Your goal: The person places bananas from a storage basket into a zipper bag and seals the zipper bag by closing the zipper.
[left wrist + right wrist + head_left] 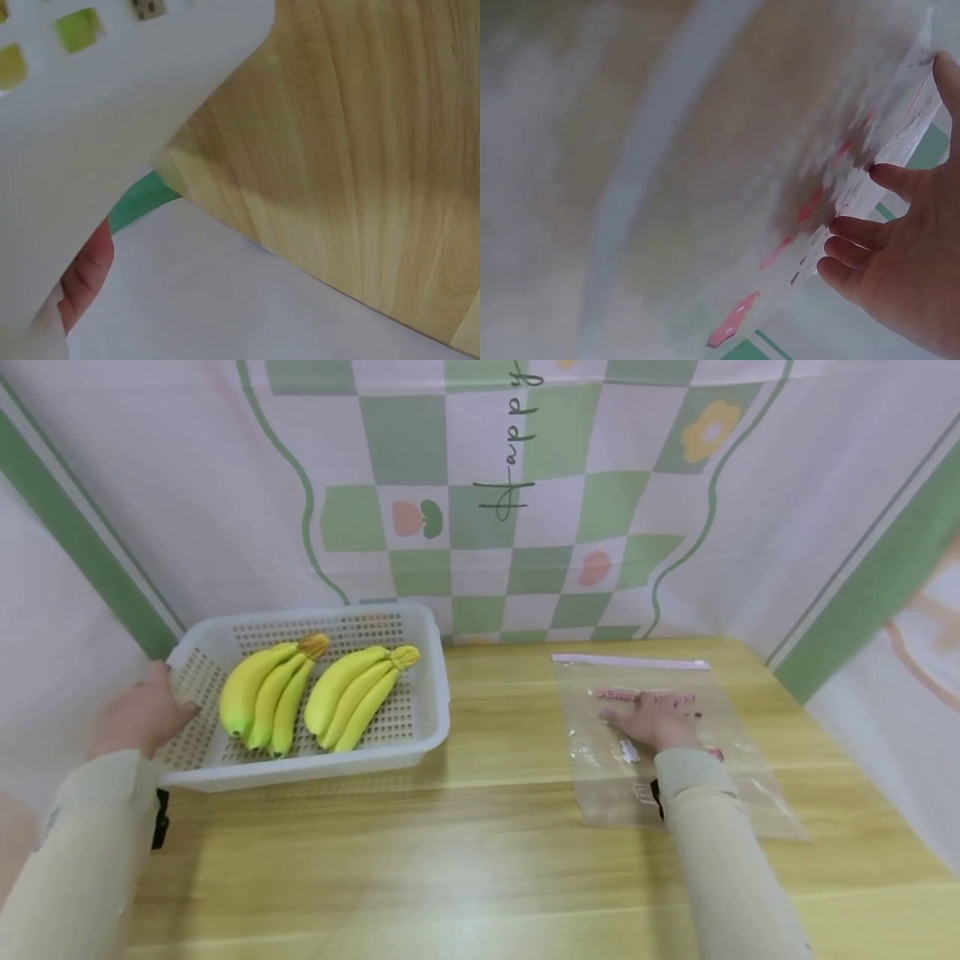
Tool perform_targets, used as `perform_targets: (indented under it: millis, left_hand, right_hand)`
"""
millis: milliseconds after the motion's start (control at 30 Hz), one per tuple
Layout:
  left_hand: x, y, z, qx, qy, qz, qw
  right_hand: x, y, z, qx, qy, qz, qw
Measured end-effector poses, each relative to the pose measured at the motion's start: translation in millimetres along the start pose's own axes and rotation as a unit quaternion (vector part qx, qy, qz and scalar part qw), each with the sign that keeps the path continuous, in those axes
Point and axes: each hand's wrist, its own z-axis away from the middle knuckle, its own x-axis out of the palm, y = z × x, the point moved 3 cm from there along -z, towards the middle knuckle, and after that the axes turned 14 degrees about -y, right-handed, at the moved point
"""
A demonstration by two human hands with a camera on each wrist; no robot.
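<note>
Left hand (138, 720) curled on the left rim of the white basket (420, 635) with two banana bunches (318, 693); right hand (652, 720) flat, fingers spread, on the clear zip bag (720, 793) on the tabletop (480, 860). Best to keep that palm pressing so the bag stays put. Bag's long axis front to back, zip end far

Clear zip bag (675, 752) flat on table (480, 860)

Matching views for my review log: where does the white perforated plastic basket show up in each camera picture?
Head: white perforated plastic basket at left-centre on the wooden table, left hand at its left end.
Left wrist: basket wall fills the upper left.
Right wrist: not in it.
Shared landmark: the wooden table in the head and left wrist views.
</note>
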Motion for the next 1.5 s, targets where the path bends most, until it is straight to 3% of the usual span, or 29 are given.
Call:
perform_targets:
  millis: [233,567,1000,1200,1500]
  left_hand:
    - [5.0,-1.4,-2.4,-0.029,0.024,-0.010,0.9992]
    - [7.6,4.8,-2.2,-0.043,0.052,-0.024,0.9974]
    - [9.9,0.9,-7.5,-0.061,0.054,-0.054,0.9952]
    - [9.1,-1.7,-7.4,-0.065,0.045,-0.051,0.9956]
    - [8.2,2.0,-5.6,-0.057,0.050,-0.057,0.9955]
  right_hand:
    - [3.6,-2.6,-6.1,-0.003,-0.003,-0.005,1.000]
    - [2.6,-5.1,-5.0,0.009,-0.040,-0.010,0.999]
    - [-2.4,0.3,-1.1,-0.020,-0.065,-0.016,0.998]
    - [-3.5,3.8,0.8,-0.046,-0.073,0.014,0.996]
    - [-8.2,15.8,-0.2,-0.135,-0.083,0.033,0.987]
